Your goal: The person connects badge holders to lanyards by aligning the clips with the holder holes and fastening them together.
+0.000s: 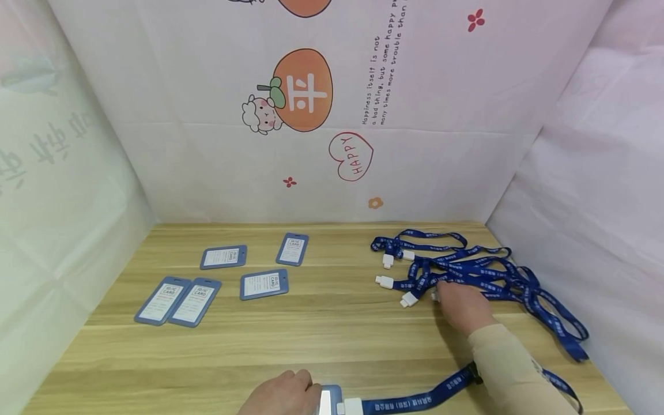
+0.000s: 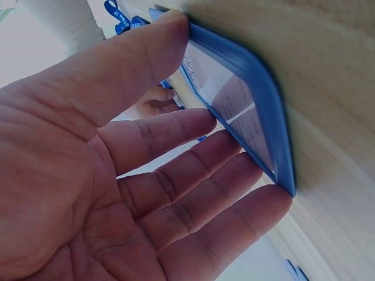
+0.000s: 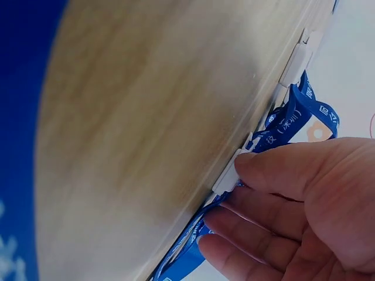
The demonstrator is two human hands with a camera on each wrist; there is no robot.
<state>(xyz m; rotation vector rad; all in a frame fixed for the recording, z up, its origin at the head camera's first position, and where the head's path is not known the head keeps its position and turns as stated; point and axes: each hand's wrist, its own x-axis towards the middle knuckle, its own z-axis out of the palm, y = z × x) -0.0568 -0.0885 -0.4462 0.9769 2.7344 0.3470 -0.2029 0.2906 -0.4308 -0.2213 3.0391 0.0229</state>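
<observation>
At the near edge of the table, my left hand (image 1: 284, 394) holds a blue ID card holder (image 1: 332, 397) by its edges, with the thumb on one side and the fingertips along the other (image 2: 266, 96). A white clip (image 1: 351, 406) sits at that holder's right end, and its blue lanyard (image 1: 410, 402) runs right, passing behind my right forearm. Over at the pile of blue lanyards (image 1: 482, 271), my right hand (image 1: 464, 305) pinches a white lanyard clip (image 3: 229, 174) between thumb and fingers. Most of that clip is hidden in the head view.
Several blue card holders lie at the left: a touching pair (image 1: 194, 302), one behind them (image 1: 224, 257), one nearer the middle (image 1: 264, 284) and one at the back (image 1: 293, 249). White printed cloth (image 1: 441, 161) walls the wooden table (image 1: 321, 340) at the back and sides.
</observation>
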